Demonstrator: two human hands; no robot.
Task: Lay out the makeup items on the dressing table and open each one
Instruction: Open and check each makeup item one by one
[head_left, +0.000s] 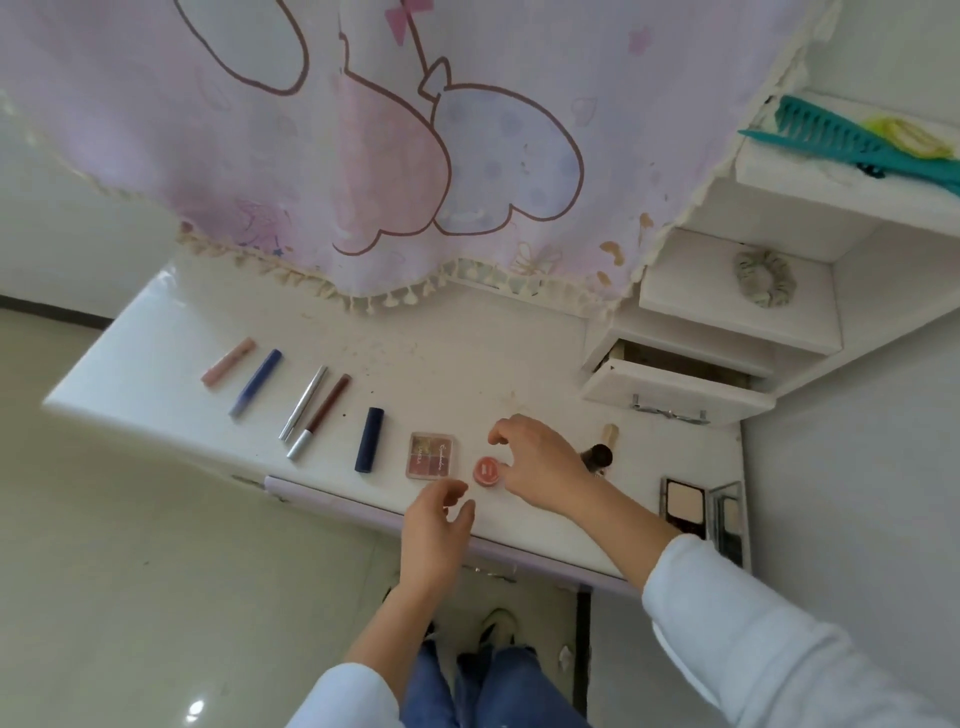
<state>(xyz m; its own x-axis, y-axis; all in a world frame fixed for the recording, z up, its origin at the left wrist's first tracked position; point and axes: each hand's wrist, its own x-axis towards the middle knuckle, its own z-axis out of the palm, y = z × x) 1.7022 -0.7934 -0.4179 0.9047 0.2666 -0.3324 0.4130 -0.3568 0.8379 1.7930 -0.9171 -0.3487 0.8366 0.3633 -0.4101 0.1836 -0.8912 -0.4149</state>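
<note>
Makeup lies in a row on the white dressing table: a pink tube, a blue tube, a silver pen, a brown liner, a dark blue lipstick, a small eyeshadow palette and a round red pot. My right hand hovers beside and over the pot, fingers apart. My left hand is spread just in front of the pot, holding nothing. A dark-capped bottle lies partly hidden behind my right hand. An opened powder compact sits at the right.
A pink cartoon cloth hangs over the mirror area behind the table. Shelves at the right hold a teal comb and a grey scrunchie. A small drawer stands pulled out. My legs and the floor are below the table's front edge.
</note>
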